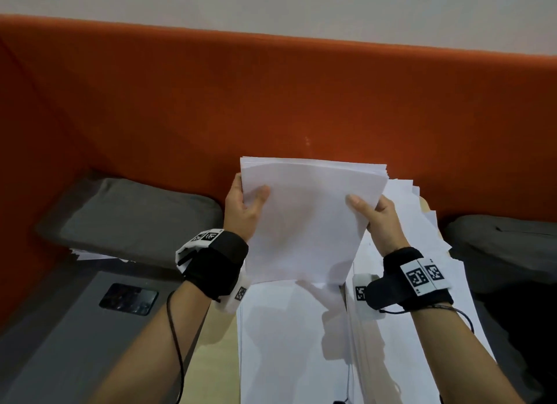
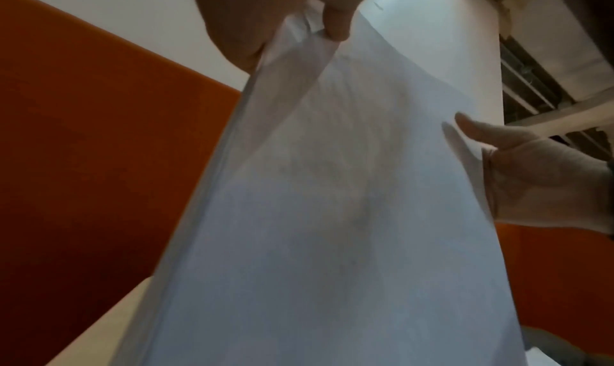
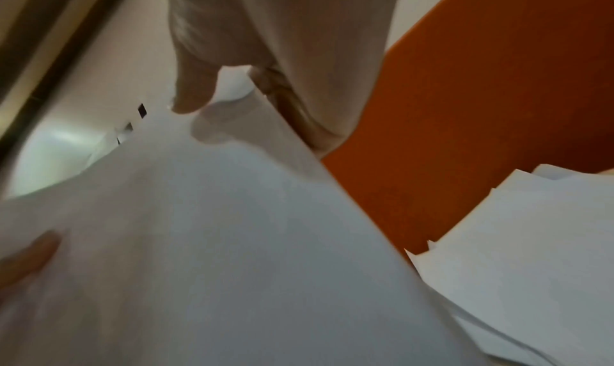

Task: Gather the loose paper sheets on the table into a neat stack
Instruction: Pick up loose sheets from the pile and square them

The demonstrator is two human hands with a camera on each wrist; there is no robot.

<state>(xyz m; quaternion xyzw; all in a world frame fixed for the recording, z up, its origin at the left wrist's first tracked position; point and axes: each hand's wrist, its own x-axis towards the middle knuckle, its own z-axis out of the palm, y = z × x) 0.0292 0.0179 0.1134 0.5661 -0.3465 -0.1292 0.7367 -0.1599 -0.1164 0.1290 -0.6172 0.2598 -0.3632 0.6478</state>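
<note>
A bundle of white paper sheets [image 1: 307,219] stands nearly upright above the table, held at both side edges. My left hand [image 1: 245,206] grips its left edge, thumb on the front, fingers behind; the left wrist view shows the same bundle [image 2: 332,214] in my left hand [image 2: 282,17]. My right hand [image 1: 375,219] pinches the right edge, thumb on the front; in the right wrist view my right hand [image 3: 265,64] pinches the bundle [image 3: 206,240]. More white sheets [image 1: 295,337] lie flat below, and a fanned, uneven pile [image 1: 422,247] spreads to the right, also seen as loose sheets [image 3: 531,253].
An orange partition [image 1: 211,102] runs along the back of the light wood table [image 1: 217,358]. A grey cushion [image 1: 132,216] lies left, another grey one [image 1: 506,247] right. A dark phone [image 1: 129,298] rests on a grey surface at lower left.
</note>
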